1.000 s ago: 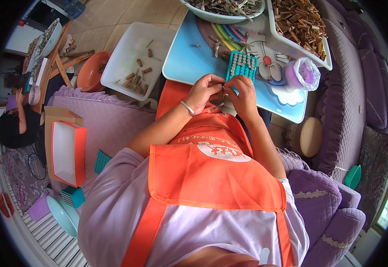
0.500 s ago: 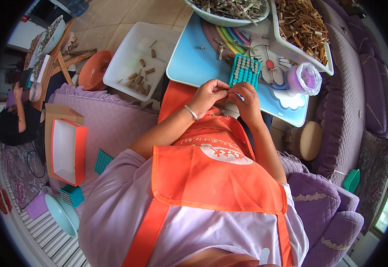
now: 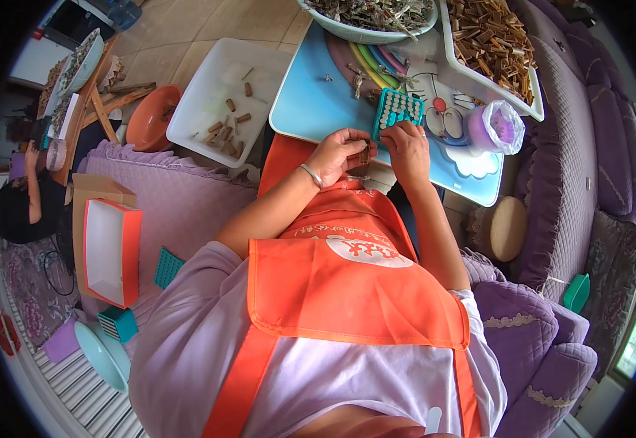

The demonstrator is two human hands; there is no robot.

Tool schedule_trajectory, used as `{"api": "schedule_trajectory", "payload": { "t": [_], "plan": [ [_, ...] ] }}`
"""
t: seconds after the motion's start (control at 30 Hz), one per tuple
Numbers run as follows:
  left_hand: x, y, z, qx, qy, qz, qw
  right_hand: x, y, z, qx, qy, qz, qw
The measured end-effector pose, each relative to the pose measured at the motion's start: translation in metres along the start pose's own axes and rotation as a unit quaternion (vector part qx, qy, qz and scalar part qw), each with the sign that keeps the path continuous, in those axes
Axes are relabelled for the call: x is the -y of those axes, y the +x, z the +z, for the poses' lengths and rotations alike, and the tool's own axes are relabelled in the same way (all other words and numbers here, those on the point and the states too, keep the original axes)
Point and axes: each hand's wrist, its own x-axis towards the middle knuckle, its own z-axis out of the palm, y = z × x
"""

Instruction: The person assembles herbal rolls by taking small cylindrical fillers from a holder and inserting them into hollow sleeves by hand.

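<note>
My left hand is closed round a small brown cork-like piece, held upright between thumb and fingers above the apron on my lap. My right hand reaches over the near edge of a teal grid tray. Its fingers are pinched together at the tray, and whatever they grip is too small to make out. Rows of pale round pellets sit in the tray. Beneath it is a blue folding table with a rainbow print, on which dried bits are scattered.
A white bin at the left holds several brown pieces. Dried plant matter fills a bowl at the far edge, beside a tub of brown strips. A lined purple cup stands right. Another person sits far left.
My hands have parted: the right went up and right to the teal tray, while the left stayed near the lap, now showing the brown piece.
</note>
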Motion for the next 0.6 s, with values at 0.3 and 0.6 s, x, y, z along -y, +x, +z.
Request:
{"api": "schedule_trajectory", "payload": {
  "t": [0.3, 0.6],
  "plan": [
    [0.000, -0.004, 0.003, 0.045, 0.041, 0.021, 0.998, 0.017, -0.014, 0.005, -0.026, 0.172, 0.033, 0.984],
    [0.006, -0.006, 0.001, 0.036, 0.126, 0.040, 0.991, 0.006, -0.011, -0.008, 0.083, 0.244, 0.019, 0.966]
  ]
}}
